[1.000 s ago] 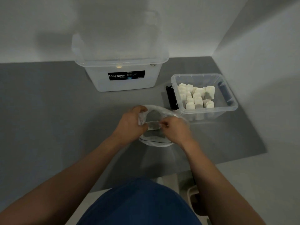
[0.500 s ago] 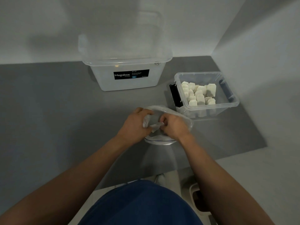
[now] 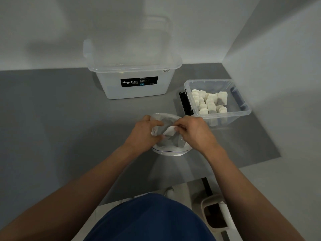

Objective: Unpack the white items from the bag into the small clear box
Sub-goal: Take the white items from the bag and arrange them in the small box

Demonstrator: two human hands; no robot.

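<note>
While left hand (image 3: 144,134) grips the bag (image 3: 171,151) rim, right hand (image 3: 194,133) pinching a white item (image 3: 169,131) between them

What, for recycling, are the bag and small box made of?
Bag: thin, glossy clear plastic film, it seems; it crumples and bears a zip line. Small box: rigid clear plastic, probably; the white items show through its wall.

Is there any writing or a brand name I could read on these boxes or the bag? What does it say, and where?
"Megabox": white letters on the black label on the big box.
"12L": blue patch on the same label, faint.
Small word under "Megabox" and the lines on the label's right side: too small to read.
White sticker at the big box's rim: too small to read.
On the small box and the bag: none seen.
</note>
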